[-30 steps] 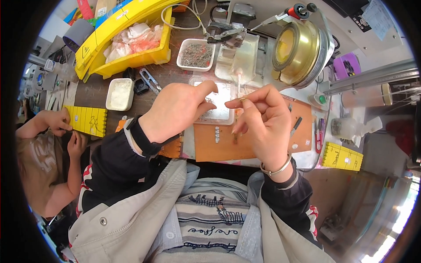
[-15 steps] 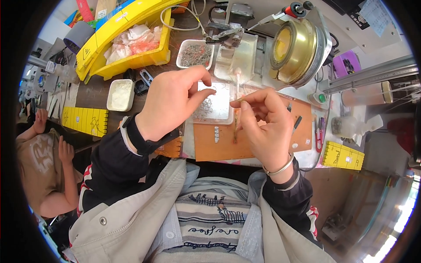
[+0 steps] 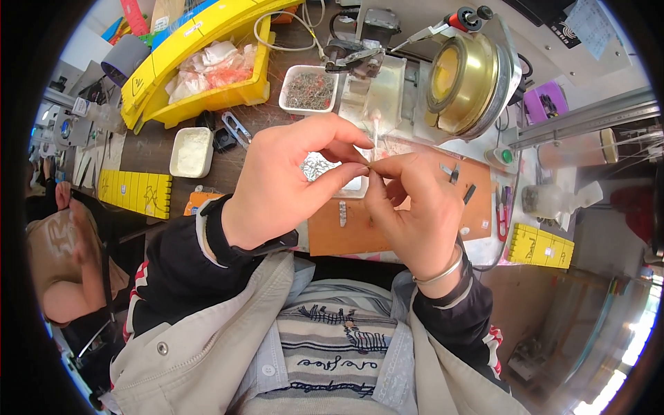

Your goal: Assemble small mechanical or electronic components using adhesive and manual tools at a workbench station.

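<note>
My left hand [image 3: 283,180] and my right hand [image 3: 420,211] meet fingertip to fingertip over the work board. Each pinches with thumb and forefinger at the same small spot; what is held there is too tiny to make out. Partly hidden under them lies a shallow white tray [image 3: 356,193] with small shiny metal pieces [image 3: 317,166]. Both rest over an orange-brown board [image 3: 332,238], where a short silvery strip [image 3: 342,214] lies. Just beyond the fingertips, a thin white stick [image 3: 375,131] points toward me.
A white tub of wiry metal bits [image 3: 308,90], a tub of pale powder [image 3: 190,152] and a yellow bin [image 3: 228,97] stand to the left. A brass-coloured round machine part [image 3: 460,79] stands at the back right. Tweezers-like tools [image 3: 453,173] lie right. Another person [image 3: 72,256] sits at left.
My left hand has moved right and its fingertips now meet those of my right hand. The right hand has shifted only slightly. The other person's arm has moved.
</note>
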Demonstrator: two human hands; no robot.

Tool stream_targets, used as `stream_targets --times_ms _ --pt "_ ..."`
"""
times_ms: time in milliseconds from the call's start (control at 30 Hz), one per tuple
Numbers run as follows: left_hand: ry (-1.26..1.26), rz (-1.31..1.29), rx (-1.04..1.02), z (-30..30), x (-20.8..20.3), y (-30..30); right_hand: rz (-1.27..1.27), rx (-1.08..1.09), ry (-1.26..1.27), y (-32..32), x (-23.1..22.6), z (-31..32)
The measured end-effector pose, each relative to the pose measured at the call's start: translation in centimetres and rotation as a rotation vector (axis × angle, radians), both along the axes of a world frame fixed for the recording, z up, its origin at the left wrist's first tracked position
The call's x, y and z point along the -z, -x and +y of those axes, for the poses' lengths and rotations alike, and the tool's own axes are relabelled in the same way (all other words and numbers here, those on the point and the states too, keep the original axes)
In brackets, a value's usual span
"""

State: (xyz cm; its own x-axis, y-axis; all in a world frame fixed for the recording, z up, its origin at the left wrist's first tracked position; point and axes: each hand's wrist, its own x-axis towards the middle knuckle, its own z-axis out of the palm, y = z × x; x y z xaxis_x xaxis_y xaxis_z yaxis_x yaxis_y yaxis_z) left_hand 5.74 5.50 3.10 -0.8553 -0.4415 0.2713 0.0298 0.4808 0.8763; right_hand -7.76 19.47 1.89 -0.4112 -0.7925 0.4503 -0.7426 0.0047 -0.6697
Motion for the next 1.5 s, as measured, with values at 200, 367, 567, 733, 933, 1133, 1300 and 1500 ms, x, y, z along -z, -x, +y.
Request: stream_targets --times_ms 200,367,567,733,933,1133,1300,1500 --pt "-0.128 0.113 -0.094 0.6 0.3 0.0 -0.324 0.002 0.141 -0.5 0.3 -0.1" --pt "-0.623 0.277 -0.122 1.1 0.3 0.3 -0.95 -0.047 0.086 -0.1 -0.8 0.6" --pt "-0.662 0.263 -0.098 1.8 0.3 0.3 -1.0 -0.138 -0.008 -1.0 -1.5 0.2" --pt "-0.503 0.202 -0.107 1.7 0.4 -0.1 -1.065 -0.17 -0.004 -1.1 -1.8 0.2" --pt "-0.064 0.241 -0.08 0.8 -0.5 -0.1 -0.967 -0.173 0.092 -0.6 -1.6 0.2" --pt "0.155 0.204 0.011 -0.8 -2.3 0.4 -0.888 -0.172 0.042 -0.4 -1.9 -0.5" --pt "0.474 0.268 -0.101 -3.7 -3.4 0.9 -1.267 -0.081 0.152 -0.6 -1.4 -2.1" --pt "-0.237 0.331 -0.186 -7.3 -3.9 2.5 -1.566 0.098 0.338 -0.8 -0.7 -7.7"
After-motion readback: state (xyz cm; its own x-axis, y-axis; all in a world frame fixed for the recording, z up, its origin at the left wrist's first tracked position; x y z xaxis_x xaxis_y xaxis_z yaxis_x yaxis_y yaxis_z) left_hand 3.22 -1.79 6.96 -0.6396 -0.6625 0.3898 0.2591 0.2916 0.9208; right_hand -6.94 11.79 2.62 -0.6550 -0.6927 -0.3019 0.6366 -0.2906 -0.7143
